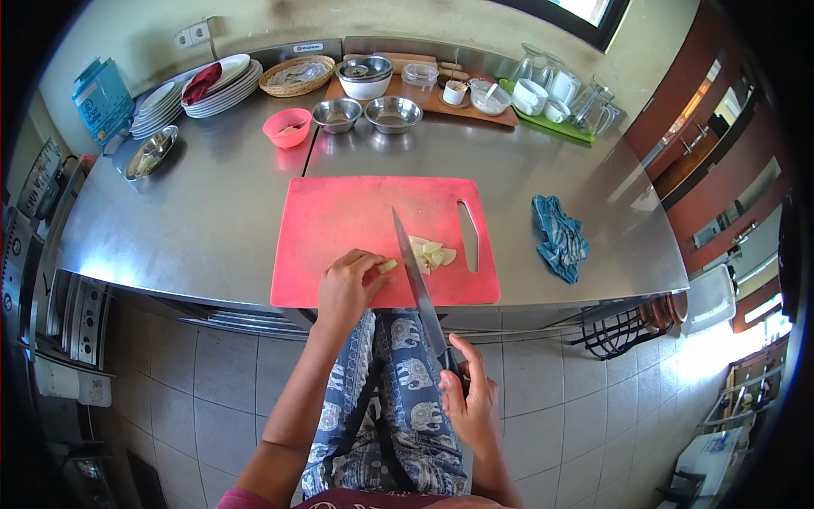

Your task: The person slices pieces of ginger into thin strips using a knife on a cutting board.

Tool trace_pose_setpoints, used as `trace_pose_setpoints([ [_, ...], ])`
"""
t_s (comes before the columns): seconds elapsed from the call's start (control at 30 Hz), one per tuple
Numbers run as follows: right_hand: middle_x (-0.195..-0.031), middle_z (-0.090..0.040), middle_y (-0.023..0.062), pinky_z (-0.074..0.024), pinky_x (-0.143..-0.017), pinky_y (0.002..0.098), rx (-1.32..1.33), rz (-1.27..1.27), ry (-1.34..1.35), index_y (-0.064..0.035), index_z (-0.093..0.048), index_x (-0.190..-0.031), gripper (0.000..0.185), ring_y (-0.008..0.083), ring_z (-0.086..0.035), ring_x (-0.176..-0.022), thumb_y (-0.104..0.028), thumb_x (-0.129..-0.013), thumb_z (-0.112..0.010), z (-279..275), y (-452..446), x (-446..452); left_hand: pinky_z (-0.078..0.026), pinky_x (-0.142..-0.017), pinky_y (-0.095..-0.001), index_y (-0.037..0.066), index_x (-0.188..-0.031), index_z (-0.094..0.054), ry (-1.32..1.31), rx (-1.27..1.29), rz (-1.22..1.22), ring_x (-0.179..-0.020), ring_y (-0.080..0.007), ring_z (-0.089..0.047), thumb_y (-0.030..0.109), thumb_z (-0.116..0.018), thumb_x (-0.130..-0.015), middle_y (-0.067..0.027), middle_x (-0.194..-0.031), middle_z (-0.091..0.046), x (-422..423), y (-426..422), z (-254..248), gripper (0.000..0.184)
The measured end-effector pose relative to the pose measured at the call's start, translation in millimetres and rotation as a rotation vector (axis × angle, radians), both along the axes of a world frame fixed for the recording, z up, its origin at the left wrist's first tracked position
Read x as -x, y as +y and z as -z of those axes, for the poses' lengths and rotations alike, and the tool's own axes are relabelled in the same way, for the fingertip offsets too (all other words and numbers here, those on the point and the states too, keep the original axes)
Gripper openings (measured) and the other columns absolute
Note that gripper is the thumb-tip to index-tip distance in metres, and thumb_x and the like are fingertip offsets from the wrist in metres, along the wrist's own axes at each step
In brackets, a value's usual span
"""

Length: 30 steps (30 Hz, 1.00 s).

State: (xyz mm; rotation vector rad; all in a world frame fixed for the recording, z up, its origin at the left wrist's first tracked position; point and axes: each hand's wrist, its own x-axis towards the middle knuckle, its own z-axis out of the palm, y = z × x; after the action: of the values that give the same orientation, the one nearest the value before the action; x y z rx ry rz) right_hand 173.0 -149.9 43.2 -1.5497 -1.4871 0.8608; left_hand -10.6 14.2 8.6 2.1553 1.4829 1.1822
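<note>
A pink cutting board (339,216) lies at the front of the steel counter. My left hand (348,284) rests over its lower middle, with the fingertips closed on a small pale vegetable piece (387,265). My right hand (471,394) is in front of the counter edge, wrapped around the dark handle of a large kitchen knife (417,284). The blade slants up and left over the board, with its tip pointing away from me. Just right of the blade is a little pile of pale cut vegetable pieces (432,254). Their exact kind is unclear.
A crumpled blue cloth (560,238) lies right of the board. Behind it stand a pink bowl (288,128) and two steel bowls (393,114). Stacked plates (225,89) are at back left; cups and glasses (530,96) stand on a green tray (570,131) at back right.
</note>
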Motion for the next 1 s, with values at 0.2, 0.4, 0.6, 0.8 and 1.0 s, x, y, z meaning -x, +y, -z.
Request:
trace_pose_setpoints([
  [0.2, -0.107, -0.064, 0.0186, -0.0513, -0.067, 0.0389, -0.018, 0.007, -0.061, -0.0052, -0.044, -0.134, 0.038, 0.0311, -0.067, -0.076, -0.011, -0.097, -0.053, -3, -1, -1, -0.054, -0.075, -0.0384, 0.007, -0.097, -0.070, -0.010, 0.105, 0.155, -0.088, -0.0272, -0.065, -0.002, -0.060, -0.083, -0.0082, -0.099, -0.062, 9, 10, -6, 0.020],
  [0.4, -0.117, -0.062, 0.0217, -0.0527, -0.074, 0.0420, 0.072, -0.043, -0.079, -0.0058, -0.044, -0.133, 0.037, 0.0386, -0.066, -0.093, -0.012, -0.097, -0.052, -10, -3, 2, -0.055, -0.075, -0.0380, 0.003, -0.101, -0.063, -0.030, 0.181, 0.233, -0.087, -0.0296, -0.066, -0.007, -0.056, -0.082, -0.0142, -0.098, -0.060, 19, 18, -10, 0.022],
  [0.6, -0.118, -0.061, 0.0230, -0.0526, -0.078, 0.0434, 0.068, -0.086, -0.062, -0.0055, -0.044, -0.133, 0.036, 0.0429, -0.063, -0.100, -0.013, -0.098, -0.051, -11, -5, 9, -0.057, -0.069, -0.0349, 0.000, -0.104, -0.055, -0.316, 0.190, 0.108, -0.081, -0.0279, -0.069, -0.005, -0.060, -0.081, -0.0155, -0.096, -0.061, 9, 16, 0, 0.024],
  [0.8, -0.126, -0.057, 0.0226, -0.0519, -0.083, 0.0444, 0.087, -0.103, -0.081, -0.0053, -0.042, -0.135, 0.040, 0.0440, -0.060, -0.106, -0.012, -0.097, -0.050, -16, -7, 13, -0.056, -0.059, -0.0284, 0.000, -0.101, -0.057, -0.384, 0.139, 0.012, -0.068, -0.0208, -0.069, -0.001, -0.065, -0.082, -0.0131, -0.094, -0.061, -2, 10, 5, 0.020],
  [1.0, -0.124, -0.058, 0.0209, -0.0528, -0.080, 0.0438, -0.005, -0.078, -0.158, -0.0088, -0.037, -0.143, 0.048, 0.0407, -0.062, -0.101, -0.012, -0.097, -0.051, -17, -7, 15, -0.053, -0.059, -0.0237, -0.001, -0.095, -0.061, -0.353, 0.136, -0.005, -0.070, -0.0143, -0.067, -0.001, -0.065, -0.083, -0.0085, -0.090, -0.062, -6, 6, 4, 0.013],
])
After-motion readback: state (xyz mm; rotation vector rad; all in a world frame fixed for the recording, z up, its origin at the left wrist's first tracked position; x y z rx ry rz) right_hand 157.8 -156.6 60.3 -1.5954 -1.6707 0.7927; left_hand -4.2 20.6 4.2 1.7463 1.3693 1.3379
